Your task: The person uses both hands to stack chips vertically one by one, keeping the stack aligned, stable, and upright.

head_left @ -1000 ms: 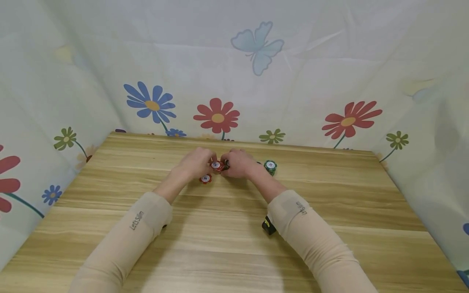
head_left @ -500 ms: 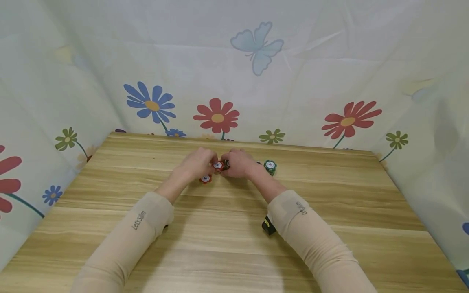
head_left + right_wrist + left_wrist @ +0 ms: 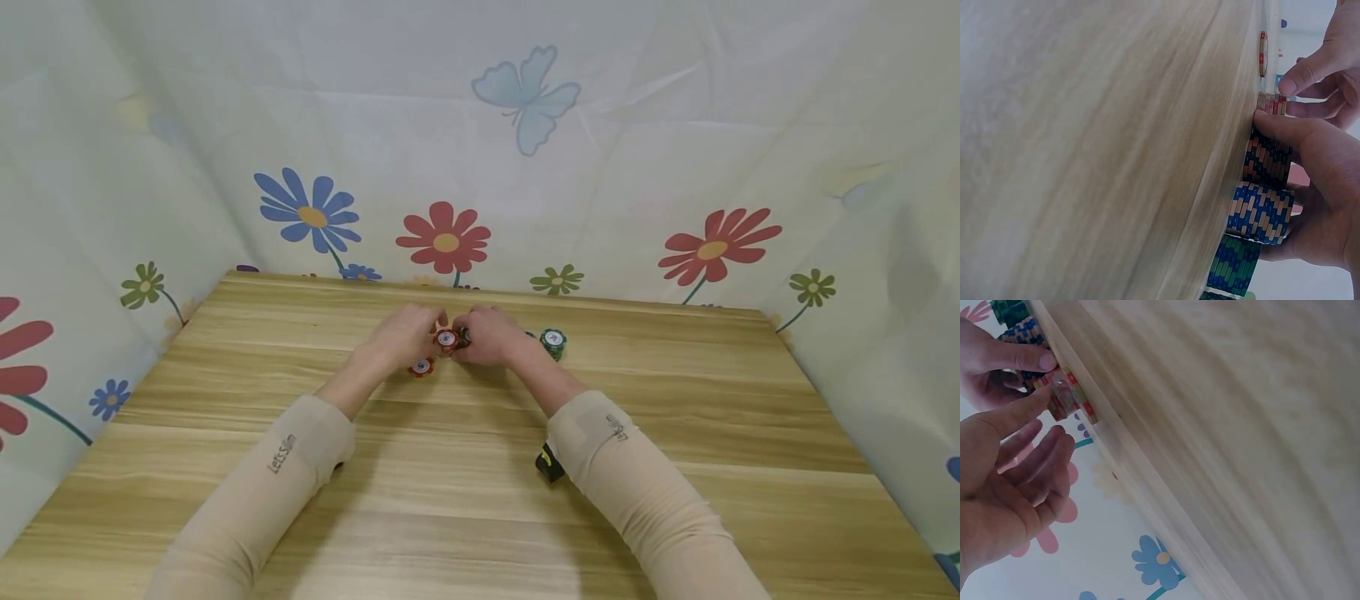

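My left hand (image 3: 405,335) curls its thumb and fingers about a short stack of red poker chips (image 3: 447,339). Close on its right, my right hand (image 3: 487,335) holds a taller stack of black poker chips (image 3: 1267,159), with the thumb in front and the fingers behind. The right thumb tip reaches the lower edge of the red stack. A single red chip (image 3: 422,367) lies flat on the table just in front of the left hand. Blue poker chips (image 3: 1261,212) stand in a stack beside the black ones, mostly hidden by the right hand in the head view.
Green poker chips (image 3: 553,340) are stacked to the right of the right hand. A small black object with a yellow mark (image 3: 550,463) lies partly under the right sleeve. The wooden table (image 3: 450,500) meets a flowered curtain (image 3: 600,208) at the back.
The red stack has shifted slightly right, up to the black chips, with the left hand moving along. The right hand stays in place.
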Motion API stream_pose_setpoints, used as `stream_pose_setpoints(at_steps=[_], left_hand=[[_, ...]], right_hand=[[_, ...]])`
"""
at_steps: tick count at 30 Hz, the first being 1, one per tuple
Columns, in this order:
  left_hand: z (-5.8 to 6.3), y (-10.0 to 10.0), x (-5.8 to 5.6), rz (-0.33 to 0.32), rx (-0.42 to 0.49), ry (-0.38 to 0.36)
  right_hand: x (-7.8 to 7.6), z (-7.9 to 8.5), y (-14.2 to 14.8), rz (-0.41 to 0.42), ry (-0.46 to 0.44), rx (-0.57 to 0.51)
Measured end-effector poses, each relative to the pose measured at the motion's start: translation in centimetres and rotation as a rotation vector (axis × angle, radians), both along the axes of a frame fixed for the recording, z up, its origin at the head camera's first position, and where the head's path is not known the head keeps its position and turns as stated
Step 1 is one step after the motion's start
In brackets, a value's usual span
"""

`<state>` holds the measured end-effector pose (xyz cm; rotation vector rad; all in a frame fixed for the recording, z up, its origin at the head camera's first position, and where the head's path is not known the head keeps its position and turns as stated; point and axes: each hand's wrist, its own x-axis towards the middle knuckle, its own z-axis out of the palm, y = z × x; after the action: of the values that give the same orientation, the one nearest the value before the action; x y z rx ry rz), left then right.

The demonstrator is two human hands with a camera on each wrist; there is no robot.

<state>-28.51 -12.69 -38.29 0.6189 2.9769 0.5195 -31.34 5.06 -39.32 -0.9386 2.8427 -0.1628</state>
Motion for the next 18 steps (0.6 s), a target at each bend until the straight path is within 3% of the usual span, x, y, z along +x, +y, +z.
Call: stream_pose_setpoints(at_steps=[6,12,18], left_hand=[[0.5,-0.4,0.3,0.056,0.007,-0.097],[0.6,-1.2,0.8,0.052,-0.031,-0.209],[1.0,-1.5,1.1,0.05,-0.09,-0.264]], right_hand=[[0.0,0.1,0.1,-0.003,-0.002,0.01],[-0.2,-0.1,0.0,-0.007,0.0,0.026],[-0.2,-0.1,0.0,-0.004,0.003,0.028]])
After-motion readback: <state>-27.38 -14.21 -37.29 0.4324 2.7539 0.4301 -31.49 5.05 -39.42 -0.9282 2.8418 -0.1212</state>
